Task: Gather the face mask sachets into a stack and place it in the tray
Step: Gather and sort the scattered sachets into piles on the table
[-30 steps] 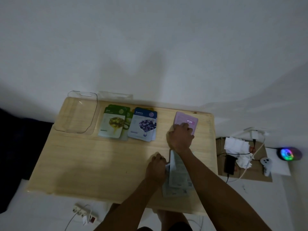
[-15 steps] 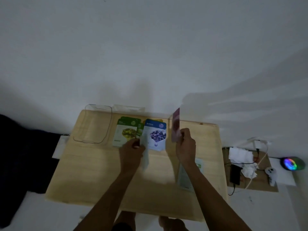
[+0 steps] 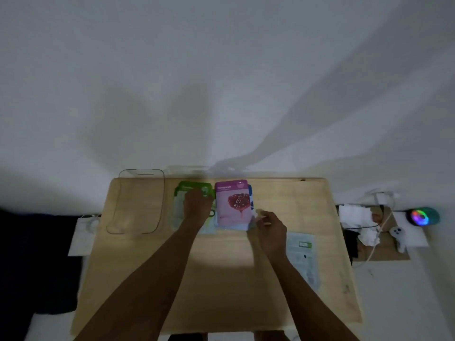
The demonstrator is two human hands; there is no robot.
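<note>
Pink sachet (image 3: pixel 232 204) pinched at its corner by right hand (image 3: pixel 269 230); left hand (image 3: pixel 197 206) flat on green sachets (image 3: pixel 194 188).

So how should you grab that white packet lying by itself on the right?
Probably by its long right edge, coming in from the right. The white packet lies flat and thin on the table, so fingers cannot get around it from above; sliding it toward the nearby table edge would let them pinch it.

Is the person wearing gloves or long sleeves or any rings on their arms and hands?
No gloves: the left hand and right hand are bare. Both forearms are bare too, with no sleeves in view. No watch or bracelet shows. The picture is too dim to tell about rings.
</note>
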